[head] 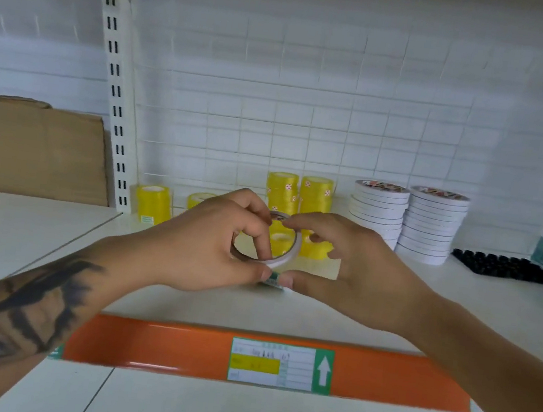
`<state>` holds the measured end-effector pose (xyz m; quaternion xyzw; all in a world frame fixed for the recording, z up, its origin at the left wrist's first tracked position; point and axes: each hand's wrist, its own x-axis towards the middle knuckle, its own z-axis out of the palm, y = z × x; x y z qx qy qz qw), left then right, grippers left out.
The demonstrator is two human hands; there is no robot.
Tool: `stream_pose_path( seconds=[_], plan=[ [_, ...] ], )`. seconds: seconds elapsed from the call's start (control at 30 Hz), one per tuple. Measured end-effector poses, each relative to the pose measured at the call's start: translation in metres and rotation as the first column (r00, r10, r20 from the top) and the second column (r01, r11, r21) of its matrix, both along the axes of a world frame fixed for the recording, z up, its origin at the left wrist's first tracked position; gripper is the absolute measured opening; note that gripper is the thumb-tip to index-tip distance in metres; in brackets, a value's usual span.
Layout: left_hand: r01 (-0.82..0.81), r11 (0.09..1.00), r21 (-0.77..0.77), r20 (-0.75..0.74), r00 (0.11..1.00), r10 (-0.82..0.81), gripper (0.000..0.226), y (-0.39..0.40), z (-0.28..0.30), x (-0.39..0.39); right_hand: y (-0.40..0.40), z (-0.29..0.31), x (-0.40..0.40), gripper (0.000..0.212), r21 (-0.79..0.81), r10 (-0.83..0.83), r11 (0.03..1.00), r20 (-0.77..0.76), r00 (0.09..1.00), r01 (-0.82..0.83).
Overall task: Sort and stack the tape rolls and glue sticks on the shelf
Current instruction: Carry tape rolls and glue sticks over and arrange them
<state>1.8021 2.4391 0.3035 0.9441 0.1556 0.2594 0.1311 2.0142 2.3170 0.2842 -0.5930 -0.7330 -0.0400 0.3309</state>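
Both hands pinched one thin white tape roll (pixel 282 257) above the middle of the shelf (pixel 458 299): left hand (pixel 219 251) through its core, right hand (pixel 341 267) on its rim (fingers curled). If either pinch slackened, the roll would likely drop and wheel toward the shelf's front edge.

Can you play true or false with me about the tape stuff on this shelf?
1. Both hands hold one white tape roll. True.
2. The white tape stacks stand left of the yellow rolls. False: they stand to the right.
3. The shelf edge strip is blue. False: it is orange.
4. A cardboard box sits at the far left. True.
5. The left hand is empty. False: it grips the roll, as does the right hand.
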Motion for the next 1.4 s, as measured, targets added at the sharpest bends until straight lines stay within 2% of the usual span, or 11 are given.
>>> stream_pose_path(
  seconds=[0.1, 0.17, 0.3, 0.4, 0.5, 0.63, 0.73, 0.9, 1.27, 1.4],
  plan=[
    [0.084, 0.995, 0.05, -0.041, 0.996, -0.082, 0.022, -0.004, 0.009, 0.014, -0.003, 0.001, 0.008, 0.042, 0.083, -0.006, 0.997, 0.012, 1.0, 0.005],
    [0.112, 0.991, 0.069, -0.018, 0.994, -0.111, 0.024, -0.003, 0.013, 0.024, -0.012, 0.006, 0.015, 0.037, 0.098, -0.042, 0.994, -0.019, 0.999, 0.043],
    [0.136, 0.988, 0.079, 0.08, 0.987, -0.142, 0.054, 0.007, 0.006, 0.047, -0.035, 0.024, 0.044, 0.036, 0.065, -0.223, 0.968, -0.222, 0.949, 0.243],
    [0.103, 0.992, 0.069, -0.043, 0.994, -0.1, 0.077, 0.019, -0.012, 0.051, -0.043, 0.033, 0.078, 0.039, 0.092, -0.392, 0.898, -0.27, 0.879, 0.429],
    [0.066, 0.993, 0.093, -0.121, 0.991, -0.055, 0.068, 0.03, -0.032, 0.048, -0.039, 0.042, 0.112, 0.035, 0.121, -0.514, 0.806, -0.341, 0.787, 0.579],
    [0.101, 0.991, 0.091, -0.181, 0.98, -0.083, 0.053, 0.036, -0.042, 0.048, -0.02, 0.049, 0.152, 0.033, 0.115, -0.584, 0.706, -0.465, 0.666, 0.699],
    [0.119, 0.991, 0.067, -0.165, 0.98, -0.107, 0.037, 0.032, -0.041, 0.048, -0.007, 0.045, 0.174, 0.034, 0.055, -0.592, 0.683, -0.541, 0.597, 0.728],
    [0.148, 0.986, 0.079, -0.2, 0.971, -0.129, 0.02, 0.027, -0.039, 0.052, 0.001, 0.033, 0.189, 0.029, 0.035, -0.578, 0.687, -0.579, 0.575, 0.726],
    [0.153, 0.986, 0.058, -0.231, 0.963, -0.136, 0.023, 0.03, -0.04, 0.051, 0.008, 0.026, 0.191, 0.033, 0.038, -0.62, 0.661, -0.535, 0.574, 0.749],
    [0.096, 0.994, 0.06, -0.246, 0.966, -0.079, 0.05, 0.036, -0.034, 0.044, 0.008, 0.024, 0.187, 0.046, -0.008, -0.682, 0.65, -0.449, 0.578, 0.76]
  ],
)
